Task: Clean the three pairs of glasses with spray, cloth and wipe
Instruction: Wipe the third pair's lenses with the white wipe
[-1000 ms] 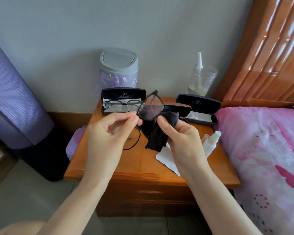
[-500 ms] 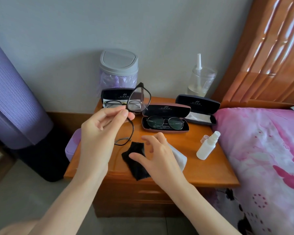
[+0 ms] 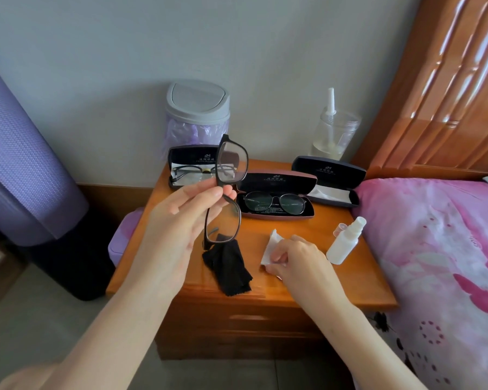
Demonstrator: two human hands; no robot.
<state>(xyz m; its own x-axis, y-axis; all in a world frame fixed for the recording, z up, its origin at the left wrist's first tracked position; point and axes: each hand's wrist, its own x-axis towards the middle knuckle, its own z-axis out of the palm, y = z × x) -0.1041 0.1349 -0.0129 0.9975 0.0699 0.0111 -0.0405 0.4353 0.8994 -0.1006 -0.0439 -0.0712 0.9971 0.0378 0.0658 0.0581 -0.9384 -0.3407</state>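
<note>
While the left hand (image 3: 181, 220) pinches the glasses (image 3: 233, 163) at the bridge above the nightstand (image 3: 316, 229) — probably light, stiff, lenses fragile, so grip only the frame — the right hand (image 3: 299, 257) pinches the soft wipe (image 3: 271, 244)

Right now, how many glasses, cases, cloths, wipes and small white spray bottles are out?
Glasses: 3
Cases: 3
Cloths: 1
Wipes: 1
Spray bottles: 1
Total: 9
</note>
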